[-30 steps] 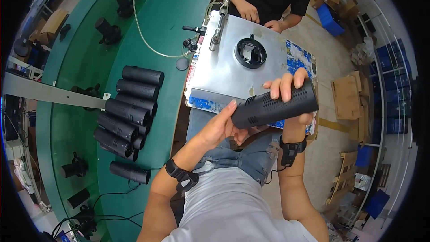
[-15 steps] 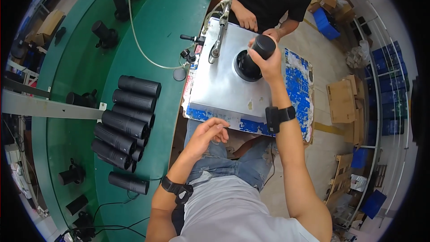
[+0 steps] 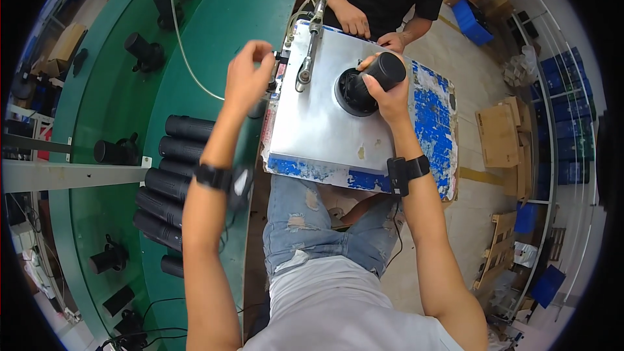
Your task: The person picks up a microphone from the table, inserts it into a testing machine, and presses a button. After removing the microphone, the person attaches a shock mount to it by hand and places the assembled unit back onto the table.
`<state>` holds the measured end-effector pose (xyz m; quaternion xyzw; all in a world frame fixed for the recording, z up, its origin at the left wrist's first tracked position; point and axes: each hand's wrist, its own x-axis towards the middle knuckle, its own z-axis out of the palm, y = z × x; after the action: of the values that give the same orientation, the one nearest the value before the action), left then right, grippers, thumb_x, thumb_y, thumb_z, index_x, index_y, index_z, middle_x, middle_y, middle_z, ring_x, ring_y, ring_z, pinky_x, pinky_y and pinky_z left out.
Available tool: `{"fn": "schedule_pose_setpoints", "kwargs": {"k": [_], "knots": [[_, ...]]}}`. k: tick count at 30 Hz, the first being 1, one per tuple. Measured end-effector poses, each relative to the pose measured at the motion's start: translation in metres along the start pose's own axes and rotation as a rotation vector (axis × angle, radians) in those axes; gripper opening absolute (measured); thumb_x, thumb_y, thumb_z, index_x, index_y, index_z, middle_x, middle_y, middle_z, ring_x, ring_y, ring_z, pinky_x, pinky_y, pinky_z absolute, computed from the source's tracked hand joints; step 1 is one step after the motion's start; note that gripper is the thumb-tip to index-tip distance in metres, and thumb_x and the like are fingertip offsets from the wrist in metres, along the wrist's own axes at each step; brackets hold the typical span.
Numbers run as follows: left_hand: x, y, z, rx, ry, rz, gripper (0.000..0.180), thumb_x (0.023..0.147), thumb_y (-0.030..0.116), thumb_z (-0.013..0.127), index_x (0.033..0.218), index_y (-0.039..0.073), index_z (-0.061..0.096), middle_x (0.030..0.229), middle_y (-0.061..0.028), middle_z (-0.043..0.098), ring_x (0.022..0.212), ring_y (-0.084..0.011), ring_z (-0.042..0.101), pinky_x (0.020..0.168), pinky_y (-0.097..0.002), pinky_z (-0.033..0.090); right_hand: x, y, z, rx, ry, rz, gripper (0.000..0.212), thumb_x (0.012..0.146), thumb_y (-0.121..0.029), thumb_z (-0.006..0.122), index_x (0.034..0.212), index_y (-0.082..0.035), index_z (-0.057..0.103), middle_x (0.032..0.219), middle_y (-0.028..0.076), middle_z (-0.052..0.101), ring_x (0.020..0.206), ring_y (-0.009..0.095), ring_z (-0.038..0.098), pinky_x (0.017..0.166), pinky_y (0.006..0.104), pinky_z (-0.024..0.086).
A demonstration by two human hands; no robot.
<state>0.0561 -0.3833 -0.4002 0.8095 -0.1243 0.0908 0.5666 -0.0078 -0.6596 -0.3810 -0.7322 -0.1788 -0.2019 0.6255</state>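
Observation:
A black cylinder (image 3: 389, 69) is gripped by my right hand (image 3: 390, 94), its round end tilted up toward the far right. Its lower part meets a black round base (image 3: 357, 96) on the silver metal box top (image 3: 305, 130); how they join is hidden by my fingers. My left hand (image 3: 250, 78) is raised at the box's left edge, fingers curled, beside the valve fittings (image 3: 276, 75). Those fingers cover the spot where a black lever sticks out, so what they grip is hidden. A metal air-cylinder arm (image 3: 312, 45) stands over the box between my hands.
Several ribbed black cylinders (image 3: 159, 203) lie stacked on the green bench (image 3: 214, 32) at left, partly behind my left forearm. Black parts (image 3: 144, 52) stand along the green conveyor. Across the box, a co-worker's hands (image 3: 354, 23) rest near its far edge. Cardboard boxes (image 3: 499, 135) stand at right.
My left hand has moved up and left from above my lap to the valve fittings. My right hand still holds the black cylinder, which tilts slightly more to the right.

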Motion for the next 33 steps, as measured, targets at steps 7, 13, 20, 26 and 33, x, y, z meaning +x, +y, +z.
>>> {"fn": "schedule_pose_setpoints", "kwargs": {"k": [7, 13, 20, 26, 33], "knots": [[0.055, -0.076, 0.014, 0.670, -0.207, -0.175, 0.051, 0.086, 0.038, 0.053, 0.124, 0.004, 0.057, 0.115, -0.0208, 0.063, 0.107, -0.0374, 0.059, 0.096, -0.0428, 0.044, 0.001, -0.002, 0.003, 0.018, 0.000, 0.042, 0.039, 0.076, -0.004, 0.068, 0.109, -0.005, 0.047, 0.095, 0.010, 0.062, 0.091, 0.018, 0.060, 0.089, 0.0337, 0.047], [0.046, -0.065, 0.013, 0.595, -0.272, -0.228, 0.052, 0.087, 0.037, 0.049, 0.125, 0.002, 0.056, 0.120, -0.0221, 0.060, 0.113, -0.0372, 0.056, 0.098, -0.0422, 0.043, 0.004, -0.006, -0.002, -0.018, -0.032, 0.080, 0.037, 0.077, -0.005, 0.070, 0.107, -0.006, 0.047, 0.095, 0.009, 0.063, 0.090, 0.017, 0.061, 0.088, 0.0323, 0.047], [0.043, -0.068, 0.008, 0.570, -0.275, -0.233, 0.053, 0.088, 0.037, 0.048, 0.128, 0.003, 0.055, 0.121, -0.0226, 0.059, 0.114, -0.0380, 0.055, 0.099, -0.0420, 0.042, 0.001, -0.008, 0.001, 0.022, 0.015, 0.078, 0.034, 0.078, -0.006, 0.070, 0.104, -0.005, 0.049, 0.095, 0.008, 0.063, 0.090, 0.016, 0.061, 0.088, 0.0320, 0.047], [0.044, -0.068, 0.007, 0.563, -0.283, -0.232, 0.052, 0.090, 0.037, 0.046, 0.126, 0.001, 0.056, 0.119, -0.0235, 0.060, 0.114, -0.0384, 0.055, 0.099, -0.0424, 0.042, 0.003, -0.004, 0.000, -0.003, -0.018, 0.080, 0.035, 0.078, -0.008, 0.070, 0.106, -0.005, 0.049, 0.094, 0.008, 0.063, 0.090, 0.016, 0.061, 0.087, 0.0325, 0.047], [0.036, -0.060, 0.003, 0.519, -0.275, -0.247, 0.053, 0.090, 0.041, 0.047, 0.125, 0.001, 0.056, 0.116, -0.0255, 0.061, 0.112, -0.0400, 0.056, 0.098, -0.0412, 0.042, 0.006, -0.004, 0.001, -0.003, -0.017, 0.090, 0.035, 0.077, -0.006, 0.069, 0.106, -0.005, 0.049, 0.095, 0.009, 0.062, 0.089, 0.017, 0.061, 0.087, 0.0323, 0.047]]}}
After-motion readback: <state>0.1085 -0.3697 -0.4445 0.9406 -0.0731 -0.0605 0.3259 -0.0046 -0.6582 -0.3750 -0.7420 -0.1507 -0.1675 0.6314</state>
